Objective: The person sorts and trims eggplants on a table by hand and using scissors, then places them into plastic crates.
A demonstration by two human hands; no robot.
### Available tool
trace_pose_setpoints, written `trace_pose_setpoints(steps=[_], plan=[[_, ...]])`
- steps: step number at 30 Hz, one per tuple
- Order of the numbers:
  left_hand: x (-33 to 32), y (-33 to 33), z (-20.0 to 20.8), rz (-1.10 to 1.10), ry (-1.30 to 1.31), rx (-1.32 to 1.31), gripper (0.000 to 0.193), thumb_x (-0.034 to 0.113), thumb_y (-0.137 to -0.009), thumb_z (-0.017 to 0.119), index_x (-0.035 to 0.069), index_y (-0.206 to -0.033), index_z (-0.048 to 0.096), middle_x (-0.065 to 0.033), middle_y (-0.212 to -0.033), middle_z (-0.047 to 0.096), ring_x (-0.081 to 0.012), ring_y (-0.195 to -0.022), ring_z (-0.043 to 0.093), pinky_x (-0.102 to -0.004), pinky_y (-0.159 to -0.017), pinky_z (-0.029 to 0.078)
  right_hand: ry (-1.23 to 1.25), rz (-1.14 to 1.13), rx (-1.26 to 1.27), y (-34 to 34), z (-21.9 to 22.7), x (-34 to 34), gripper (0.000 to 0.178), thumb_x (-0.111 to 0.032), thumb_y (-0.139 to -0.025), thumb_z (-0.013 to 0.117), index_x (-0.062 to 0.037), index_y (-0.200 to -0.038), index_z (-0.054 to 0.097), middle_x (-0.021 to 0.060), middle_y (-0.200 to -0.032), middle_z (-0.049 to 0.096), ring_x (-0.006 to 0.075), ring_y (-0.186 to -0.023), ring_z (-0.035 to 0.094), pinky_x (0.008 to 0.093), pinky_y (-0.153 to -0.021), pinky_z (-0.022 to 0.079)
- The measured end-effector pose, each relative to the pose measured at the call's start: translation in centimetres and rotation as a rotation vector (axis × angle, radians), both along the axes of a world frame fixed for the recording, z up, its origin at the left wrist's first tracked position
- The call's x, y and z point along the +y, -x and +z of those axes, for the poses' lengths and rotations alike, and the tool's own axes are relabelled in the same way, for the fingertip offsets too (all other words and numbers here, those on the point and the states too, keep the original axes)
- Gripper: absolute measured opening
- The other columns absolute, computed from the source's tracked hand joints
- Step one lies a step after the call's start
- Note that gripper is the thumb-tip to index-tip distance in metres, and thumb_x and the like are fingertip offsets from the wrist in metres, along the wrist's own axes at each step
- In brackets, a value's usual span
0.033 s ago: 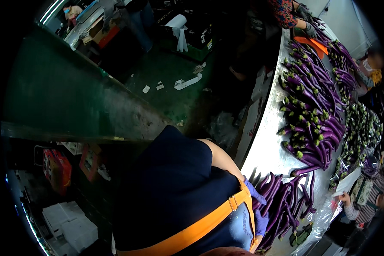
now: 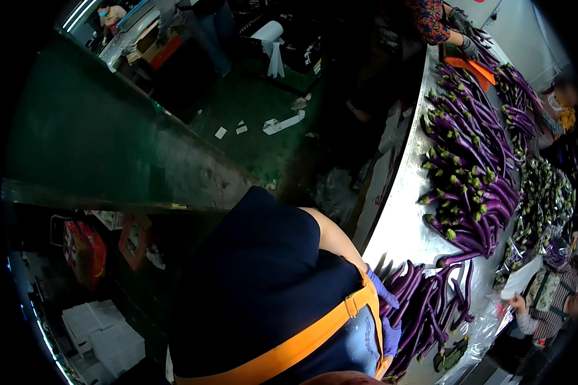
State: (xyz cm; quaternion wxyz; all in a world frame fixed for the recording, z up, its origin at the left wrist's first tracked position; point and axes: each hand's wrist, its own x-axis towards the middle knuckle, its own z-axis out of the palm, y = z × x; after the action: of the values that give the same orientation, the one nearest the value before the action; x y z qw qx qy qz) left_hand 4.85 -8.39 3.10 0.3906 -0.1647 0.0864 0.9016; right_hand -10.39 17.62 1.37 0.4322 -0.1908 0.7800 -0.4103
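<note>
My left hand (image 2: 383, 292), in a purple glove, reaches over the near pile of long purple eggplants (image 2: 424, 311) on the metal table. Its fingers are stretched out and lie against the eggplants nearest my body. Lower in the head view, close against my blue apron (image 2: 364, 343) with its orange strap, is my right hand (image 2: 392, 338), gloved in purple too. It rests at the edge of the same pile. The apron hides part of it, and its finger closure is unclear. A larger heap of eggplants (image 2: 472, 167) with green caps lies farther up the table.
Bare metal table (image 2: 398, 224) shows beside the piles. Clear plastic wrap (image 2: 478, 346) and a dark green item (image 2: 451, 354) lie near the lower right. A co-worker's gloved hand (image 2: 469, 46) is by an orange sheet (image 2: 472, 69); another person holds a white sheet (image 2: 521, 277). Bagged eggplants (image 2: 539, 199) lie opposite.
My right hand has shifted very slightly down and toward my body. The left hand and the eggplants look almost the same.
</note>
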Motion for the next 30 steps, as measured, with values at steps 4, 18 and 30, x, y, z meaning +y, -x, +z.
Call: trace_pose_setpoints(steps=[4,18,30], plan=[[0.7,-1.0,1.9,0.14,0.034,0.122,0.069,0.037,-0.084,0.085,0.01,-0.133,0.045,-0.0115,-0.131,0.049,-0.0213,-0.118,0.049,-0.0379,-0.102,0.044,-0.053,-0.086,-0.211,0.2,0.7,0.4,0.073,-0.005,-0.081,0.083,0.0004,-0.145,0.048,0.008,-0.126,0.065,0.0196,-0.11,0.063,0.0341,-0.096,0.053],[-2.1,8.0,17.7,0.413,0.699,0.988,0.103,0.021,-0.07,0.094,0.007,-0.153,0.036,-0.0065,-0.14,0.053,-0.0153,-0.121,0.055,-0.0331,-0.103,0.048,0.585,-0.433,0.246,-2.6,15.6,-7.2,0.103,-0.012,-0.066,0.094,-0.0026,-0.152,0.038,0.0096,-0.139,0.057,0.0217,-0.126,0.056,0.037,-0.109,0.045],[-0.3,7.5,18.4,0.14,0.86,1.251,0.109,0.022,-0.063,0.099,0.005,-0.151,0.037,-0.0112,-0.145,0.051,-0.0217,-0.134,0.051,-0.0382,-0.113,0.043,0.734,-0.446,0.566,-10.6,14.7,-5.8,0.108,-0.018,-0.061,0.095,-0.0075,-0.154,0.041,0.0063,-0.14,0.057,0.0194,-0.133,0.051,0.0376,-0.116,0.041]])
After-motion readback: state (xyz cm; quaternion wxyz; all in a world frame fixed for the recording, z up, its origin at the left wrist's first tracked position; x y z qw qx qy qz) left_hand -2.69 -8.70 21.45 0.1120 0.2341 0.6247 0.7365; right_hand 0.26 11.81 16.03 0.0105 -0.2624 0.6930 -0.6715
